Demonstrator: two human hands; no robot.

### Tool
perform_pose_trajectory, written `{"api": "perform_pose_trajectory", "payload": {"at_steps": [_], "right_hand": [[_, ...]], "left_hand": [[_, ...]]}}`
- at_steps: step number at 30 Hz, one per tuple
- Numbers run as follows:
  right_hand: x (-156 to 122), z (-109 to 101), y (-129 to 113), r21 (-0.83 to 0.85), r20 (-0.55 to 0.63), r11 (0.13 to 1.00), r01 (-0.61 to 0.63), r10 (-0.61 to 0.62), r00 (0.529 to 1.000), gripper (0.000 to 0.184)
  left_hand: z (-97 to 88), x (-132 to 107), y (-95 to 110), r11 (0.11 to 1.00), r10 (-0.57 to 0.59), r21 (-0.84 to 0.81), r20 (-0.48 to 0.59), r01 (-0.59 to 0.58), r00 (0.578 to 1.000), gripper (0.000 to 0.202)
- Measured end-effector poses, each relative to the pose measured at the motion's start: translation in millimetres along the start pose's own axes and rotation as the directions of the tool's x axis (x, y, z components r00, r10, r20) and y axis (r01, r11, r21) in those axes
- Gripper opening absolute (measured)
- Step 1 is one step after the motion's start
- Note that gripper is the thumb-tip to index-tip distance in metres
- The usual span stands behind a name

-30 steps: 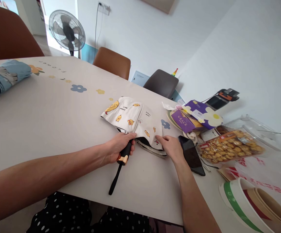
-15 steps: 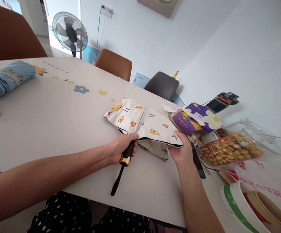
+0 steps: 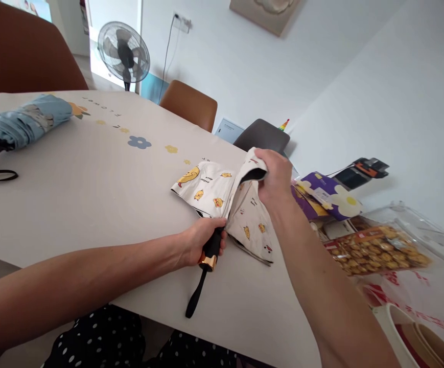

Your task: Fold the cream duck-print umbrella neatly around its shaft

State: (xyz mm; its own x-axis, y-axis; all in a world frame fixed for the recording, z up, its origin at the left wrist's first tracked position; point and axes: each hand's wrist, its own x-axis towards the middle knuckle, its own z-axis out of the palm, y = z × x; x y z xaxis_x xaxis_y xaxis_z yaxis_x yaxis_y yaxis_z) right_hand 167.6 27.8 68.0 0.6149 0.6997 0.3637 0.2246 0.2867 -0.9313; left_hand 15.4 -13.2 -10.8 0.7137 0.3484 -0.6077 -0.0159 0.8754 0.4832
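Observation:
A white folding umbrella (image 3: 210, 191) printed with yellow ducks lies loosely gathered over the table, its black handle toward me. My left hand (image 3: 205, 239) is closed around that handle, thumb at the base of the cloth. From the gold-coloured handle end hangs a black wrist strap (image 3: 195, 299). My right hand (image 3: 273, 176) pinches the edge of one canopy panel and holds it up, folded over so the black lining shows. Another panel (image 3: 250, 225) hangs below it near the tabletop. The fingertips of my right hand are partly hidden behind the cloth.
A folded blue umbrella (image 3: 30, 120) lies on the white table (image 3: 102, 204) at left. To the right are a purple box (image 3: 327, 191), a clear snack container (image 3: 382, 248) and tape rolls (image 3: 417, 332). Chairs and a standing fan (image 3: 124, 53) are beyond the table.
My right hand has lifted its canopy panel up and leftward, folding it over and uncovering the panel beneath. My left hand keeps its hold on the handle. The view has shifted slightly.

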Motion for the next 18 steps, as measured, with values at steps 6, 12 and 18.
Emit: {"api": "perform_pose_trajectory", "payload": {"at_steps": [6, 12, 18], "right_hand": [[1, 49, 38, -0.347, 0.113, 0.929, 0.126, -0.092, 0.989, 0.026], [-6, 66, 69, -0.564, 0.208, 0.825, 0.042, 0.093, 0.974, 0.022], [-7, 72, 77, -0.610, 0.220, 0.792, 0.031, 0.132, 0.966, 0.021]], "left_hand": [[2.1, 0, 3, 0.997, -0.048, -0.065, 0.003, 0.048, 0.999, 0.012], [-0.9, 3, 3, 0.993, -0.052, -0.105, 0.051, 0.057, 0.997, 0.012], [-1.0, 3, 0, 0.998, 0.041, 0.050, 0.019, -0.042, 0.999, 0.020]]}}
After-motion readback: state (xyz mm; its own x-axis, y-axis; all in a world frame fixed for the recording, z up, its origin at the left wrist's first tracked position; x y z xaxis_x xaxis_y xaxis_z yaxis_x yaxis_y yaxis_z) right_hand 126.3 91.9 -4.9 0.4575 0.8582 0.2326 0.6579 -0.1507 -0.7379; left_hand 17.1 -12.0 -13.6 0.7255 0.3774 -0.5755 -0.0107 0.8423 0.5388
